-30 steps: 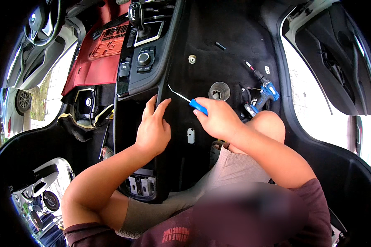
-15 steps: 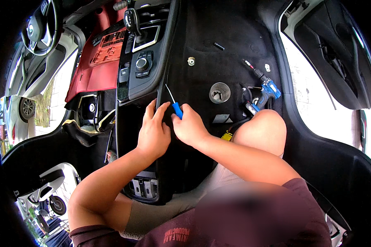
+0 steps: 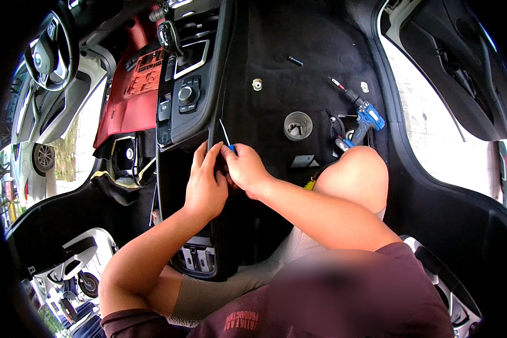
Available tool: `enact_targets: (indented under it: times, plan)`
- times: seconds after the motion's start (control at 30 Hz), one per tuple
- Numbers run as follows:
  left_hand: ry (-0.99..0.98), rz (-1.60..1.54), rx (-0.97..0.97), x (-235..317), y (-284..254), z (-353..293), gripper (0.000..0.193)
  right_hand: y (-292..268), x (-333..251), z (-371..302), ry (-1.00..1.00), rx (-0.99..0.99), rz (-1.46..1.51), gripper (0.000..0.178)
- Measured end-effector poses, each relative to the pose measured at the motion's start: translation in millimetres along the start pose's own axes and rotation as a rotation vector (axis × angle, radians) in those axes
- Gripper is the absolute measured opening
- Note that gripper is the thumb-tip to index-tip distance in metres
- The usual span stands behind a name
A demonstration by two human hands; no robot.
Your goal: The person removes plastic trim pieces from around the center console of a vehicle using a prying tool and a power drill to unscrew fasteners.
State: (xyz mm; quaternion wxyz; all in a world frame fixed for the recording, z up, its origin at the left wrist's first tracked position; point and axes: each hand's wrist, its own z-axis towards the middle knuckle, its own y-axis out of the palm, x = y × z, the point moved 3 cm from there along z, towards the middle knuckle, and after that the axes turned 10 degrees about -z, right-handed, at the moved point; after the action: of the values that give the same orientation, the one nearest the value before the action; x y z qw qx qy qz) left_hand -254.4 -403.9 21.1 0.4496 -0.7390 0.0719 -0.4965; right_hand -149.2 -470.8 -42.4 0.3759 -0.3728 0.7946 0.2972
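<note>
My right hand [image 3: 245, 168] is wrapped round a blue-handled screwdriver [image 3: 225, 132]. Its thin metal shaft points up and slightly left, along the right side of the centre console [image 3: 177, 121]. Most of the handle is hidden in my fist. Close by on the left, my left hand [image 3: 204, 188] rests on the console's edge, its fingers stretched forward and near the screwdriver. What lies under its fingertips is hidden.
On the black carpet [image 3: 270, 118] stand a clear cup [image 3: 298, 126] with small parts and a blue cordless drill [image 3: 368, 117]. A dark bit [image 3: 296, 61] and white clips [image 3: 257, 84] lie farther off. A gear lever [image 3: 169, 38] rises from the console.
My right hand has moved slightly left, nearer my left hand, and now covers more of the screwdriver handle. The whole view has shifted a little.
</note>
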Motion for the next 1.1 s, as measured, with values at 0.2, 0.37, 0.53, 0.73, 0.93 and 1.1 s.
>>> enact_targets:
  times: [0.2,0.37,0.53,0.73,0.93,1.1]
  plan:
    - [0.013,-0.057,0.006,-1.0,1.0,1.1,0.077,7.9,28.9,23.0,-0.088,0.106,0.043,0.040]
    - [0.014,-0.088,0.018,4.4,1.7,0.6,0.079,9.8,30.2,26.3,-0.126,0.151,0.019,0.039]
    - [0.034,-0.129,0.019,0.8,0.6,2.2,0.078,16.8,20.2,11.0,-0.045,0.014,0.286,0.035]
    - [0.235,0.155,0.145,15.0,-5.5,-1.9,0.065,20.2,32.6,18.0,-0.095,-0.045,0.373,0.033]
    - [0.160,0.332,0.049,52.6,-15.1,51.2,0.024,29.9,35.8,15.5,-0.117,-0.020,0.422,0.016]
    - [-0.268,0.543,-0.067,67.1,10.1,92.7,0.037,42.0,52.4,29.1,-0.284,0.196,0.144,0.014]
